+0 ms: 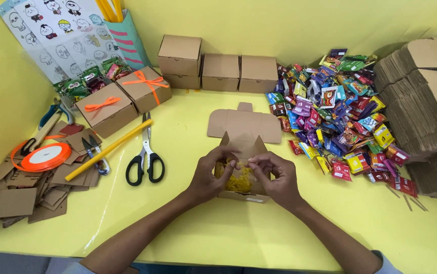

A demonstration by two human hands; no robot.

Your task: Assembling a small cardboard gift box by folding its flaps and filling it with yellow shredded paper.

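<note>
Your left hand [209, 175] and right hand [274, 175] meet over an open cardboard box [243, 152] at table centre — fingers pinched together on yellow shredded paper [238, 180], spreading it as padding inside. Scissors [146, 157] lie to the left, candy pile [335, 111] to the right — both within reach.

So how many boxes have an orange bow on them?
2. Both sit at the table's back left: one box with an orange bow, and another box with a bow just in front and left of it. None seems hidden.
</note>
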